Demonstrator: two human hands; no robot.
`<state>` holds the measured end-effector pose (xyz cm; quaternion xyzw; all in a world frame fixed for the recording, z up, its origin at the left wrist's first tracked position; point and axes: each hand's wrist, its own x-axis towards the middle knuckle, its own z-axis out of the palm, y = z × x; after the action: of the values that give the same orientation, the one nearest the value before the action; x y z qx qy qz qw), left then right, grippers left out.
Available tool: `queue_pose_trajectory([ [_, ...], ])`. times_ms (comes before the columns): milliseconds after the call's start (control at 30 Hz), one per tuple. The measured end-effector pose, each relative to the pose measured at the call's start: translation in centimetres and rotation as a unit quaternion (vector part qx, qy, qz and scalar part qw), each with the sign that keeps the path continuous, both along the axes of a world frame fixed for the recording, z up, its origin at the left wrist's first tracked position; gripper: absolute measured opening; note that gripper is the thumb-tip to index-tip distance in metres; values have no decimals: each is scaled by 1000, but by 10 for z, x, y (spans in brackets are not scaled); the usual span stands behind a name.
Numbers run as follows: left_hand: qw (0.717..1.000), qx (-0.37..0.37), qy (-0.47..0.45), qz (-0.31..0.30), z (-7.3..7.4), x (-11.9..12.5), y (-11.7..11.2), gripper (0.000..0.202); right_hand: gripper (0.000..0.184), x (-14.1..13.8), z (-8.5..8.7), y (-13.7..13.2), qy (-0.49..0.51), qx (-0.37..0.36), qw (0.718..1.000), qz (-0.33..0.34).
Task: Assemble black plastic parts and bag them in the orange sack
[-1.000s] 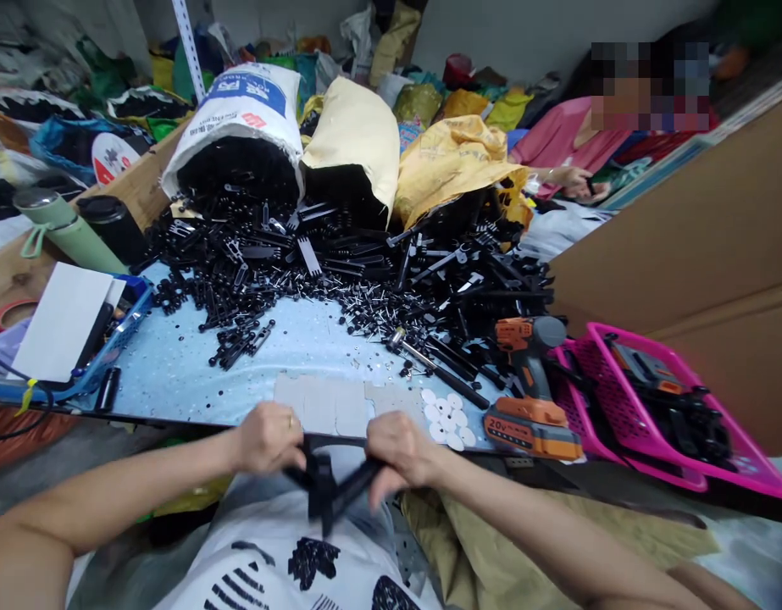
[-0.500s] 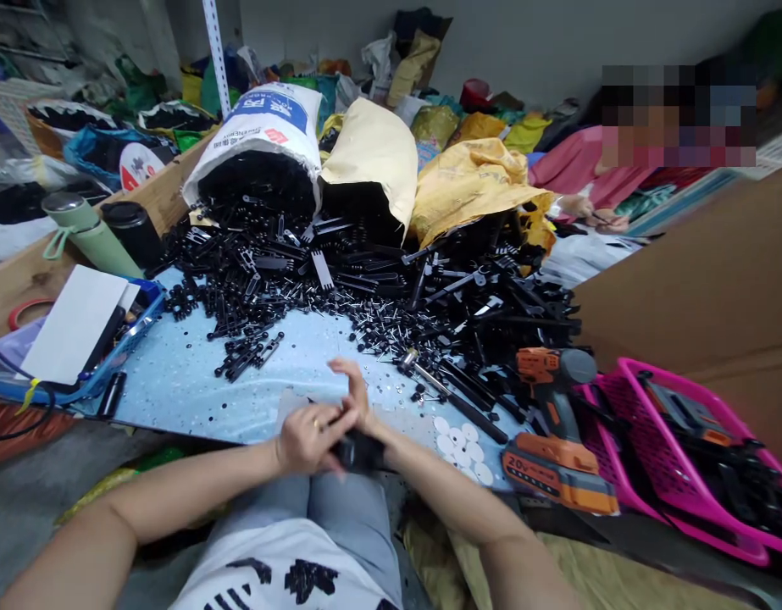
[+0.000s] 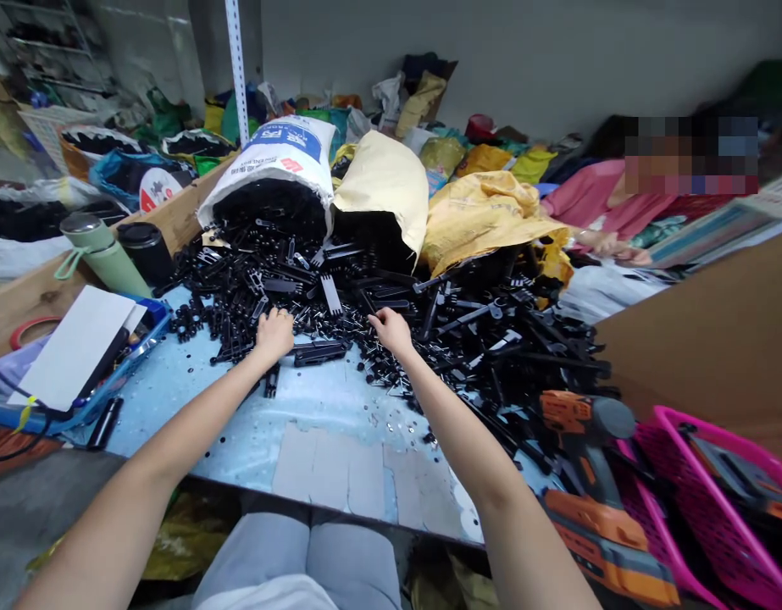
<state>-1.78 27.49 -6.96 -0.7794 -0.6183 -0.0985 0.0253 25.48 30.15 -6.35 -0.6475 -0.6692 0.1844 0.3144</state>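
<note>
Both my arms stretch forward over the pale blue table (image 3: 193,398). My left hand (image 3: 274,332) rests, fingers curled, on the near edge of a big pile of black plastic parts (image 3: 340,280), beside a long flat black piece (image 3: 319,351). My right hand (image 3: 391,330) reaches into the same pile a little to the right, fingers bent down among small black pieces. What either hand grips, if anything, is hidden by the fingers.
Three open sacks (image 3: 378,191) spill the parts at the back. An orange cordless drill (image 3: 587,474) and a pink basket (image 3: 721,500) lie at the right. A blue tray with a white sheet (image 3: 79,343), a green bottle (image 3: 104,254) and a black cup stand left. Another person in pink (image 3: 594,203) sits beyond.
Both hands left my lap, where they worked a black part together, and reached forward to the pile. The black part is no longer in them. The camera tilted up.
</note>
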Motion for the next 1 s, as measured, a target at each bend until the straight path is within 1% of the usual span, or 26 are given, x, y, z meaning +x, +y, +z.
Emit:
queue_pose_trajectory([
  [67, 998, -51, 9, 39, -2, -9, 15, 28, 36, 1, 0, -23, 128, -42, 991, -6],
  [133, 995, -68, 9, 68, -6, -12, 25, 27, 41, -3, -1, -49, 223, -74, 972, 20],
  [167, 995, -63, 4, 71, -7, -12, 27, 25, 44, -7, -2, -63, 292, -95, 951, 40],
  [233, 998, -26, -29, 53, -6, -12, 24, 24, 54, -16, -6, -90, 419, -140, 892, 89],
  [267, 998, 3, -57, 32, -3, -11, 19, 25, 56, -21, -8, -103, 452, -153, 872, 109],
  [300, 995, 33, -91, 6, 0, -10, 10, 27, 53, -25, -10, -115, 452, -155, 869, 124],
  [333, 990, 60, -125, -25, 5, -9, -3, 28, 49, -29, -12, -127, 431, -150, 879, 137],
  [367, 983, 81, -152, -60, 10, -9, -18, 30, 44, -32, -13, -138, 388, -135, 899, 149],
  [400, 976, 92, -169, -97, 16, -8, -37, 30, 42, -34, -15, -149, 325, -114, 925, 159],
  [467, 970, 87, -165, -159, 27, -10, -78, 28, 40, -37, -17, -173, 156, -55, 973, 163],
  [500, 968, 77, -156, -181, 31, -11, -98, 27, 41, -38, -18, -187, 69, -25, 985, 154],
  [533, 966, 69, -152, -199, 34, -14, -118, 25, 41, -39, -20, -201, -9, 1, 990, 144],
  [567, 963, 61, -147, -216, 35, -16, -135, 24, 41, -40, -22, -215, -69, 19, 988, 139],
  [633, 960, 44, -142, -238, 29, -20, -162, 25, 38, -44, -29, -241, -137, 33, 975, 169],
  [700, 960, 17, -131, -249, 16, -20, -178, 26, 38, -49, -36, -259, -157, 37, 965, 209],
  [733, 960, -2, -122, -253, 7, -18, -183, 24, 40, -52, -39, -263, -159, 38, 962, 216],
  [800, 958, -38, -108, -264, -10, -13, -188, 16, 46, -54, -45, -260, -165, 36, 964, 204],
  [867, 952, -60, -123, -273, -22, -6, -189, 14, 46, -51, -48, -244, -175, 21, 968, 181],
  [933, 949, -79, -172, -251, -25, 0, -189, 12, 42, -43, -48, -225, -161, -3, 976, 144],
  [1000, 948, -102, -235, -189, -20, 7, -190, 6, 43, -37, -43, -211, -81, -18, 992, 94],
])
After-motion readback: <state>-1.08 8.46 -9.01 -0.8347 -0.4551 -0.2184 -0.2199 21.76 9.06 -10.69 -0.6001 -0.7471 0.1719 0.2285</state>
